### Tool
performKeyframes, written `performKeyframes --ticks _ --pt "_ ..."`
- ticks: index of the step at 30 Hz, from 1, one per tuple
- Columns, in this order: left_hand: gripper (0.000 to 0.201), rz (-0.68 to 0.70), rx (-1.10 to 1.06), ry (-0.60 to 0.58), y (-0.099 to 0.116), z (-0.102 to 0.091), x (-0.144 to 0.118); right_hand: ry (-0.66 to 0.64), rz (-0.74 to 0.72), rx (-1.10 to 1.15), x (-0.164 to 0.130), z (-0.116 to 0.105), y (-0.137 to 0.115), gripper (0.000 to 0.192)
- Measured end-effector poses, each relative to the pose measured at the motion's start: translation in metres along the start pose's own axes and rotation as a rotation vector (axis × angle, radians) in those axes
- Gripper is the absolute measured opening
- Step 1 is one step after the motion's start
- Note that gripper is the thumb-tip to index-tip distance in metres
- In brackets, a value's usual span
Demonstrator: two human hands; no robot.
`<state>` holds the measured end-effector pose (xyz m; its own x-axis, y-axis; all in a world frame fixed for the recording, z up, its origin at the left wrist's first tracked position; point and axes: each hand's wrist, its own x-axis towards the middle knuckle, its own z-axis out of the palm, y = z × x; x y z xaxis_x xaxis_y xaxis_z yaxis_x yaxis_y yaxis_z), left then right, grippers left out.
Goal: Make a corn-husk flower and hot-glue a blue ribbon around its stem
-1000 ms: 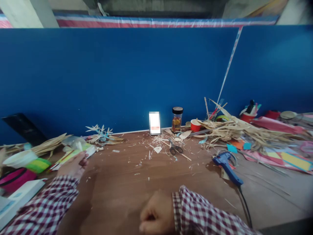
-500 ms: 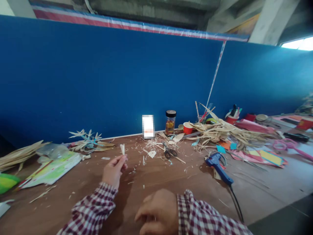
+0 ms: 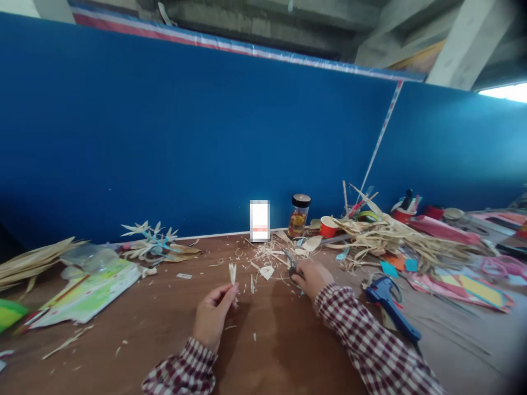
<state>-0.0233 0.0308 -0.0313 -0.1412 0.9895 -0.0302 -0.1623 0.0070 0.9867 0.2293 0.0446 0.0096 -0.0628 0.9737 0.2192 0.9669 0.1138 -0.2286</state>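
Scissors (image 3: pixel 293 267) half hidden under right hand (image 3: pixel 312 277)

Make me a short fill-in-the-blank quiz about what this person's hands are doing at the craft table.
1. The left hand pinches a small pale straw piece and holds it ____ the table.
2. The right hand rests on the ____, among the straw scraps.
3. The glue gun lying to the right is coloured ____.
4. The jar by the blue wall has a ____ lid.

Missing words: above; scissors; blue; black
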Motion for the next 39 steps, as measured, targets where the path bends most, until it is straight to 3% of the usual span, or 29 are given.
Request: performKeyframes --ticks 4,10,17,25,31,35,39 --pt "0.031 0.037 0.070 -0.035 0.000 0.000 -0.002 0.040 0.054 0.007 0.003 0.012 0.000 0.021" --pt "0.032 0.028 0.132 -0.046 0.002 0.001 -0.004 0.147 0.008 0.109 -0.003 0.021 -0.001 0.020" --pt "0.036 -0.039 0.192 -0.019 0.005 0.001 -0.005 0.152 0.134 0.182 0.003 0.029 0.009 0.011" --pt "0.037 -0.057 0.251 -0.009 -0.001 -0.005 -0.001 0.158 0.181 0.346 0.005 0.025 0.016 0.010" --pt "0.038 -0.065 0.256 -0.011 -0.002 -0.008 -0.001 0.244 0.189 0.379 0.006 0.024 0.021 0.010" --pt "0.037 -0.058 0.233 -0.007 -0.002 -0.008 -0.002 0.284 0.136 0.419 0.005 0.020 0.015 0.011" --pt "0.039 -0.070 0.226 0.006 -0.003 -0.007 -0.002 0.241 -0.068 0.509 -0.001 0.020 -0.001 0.014"
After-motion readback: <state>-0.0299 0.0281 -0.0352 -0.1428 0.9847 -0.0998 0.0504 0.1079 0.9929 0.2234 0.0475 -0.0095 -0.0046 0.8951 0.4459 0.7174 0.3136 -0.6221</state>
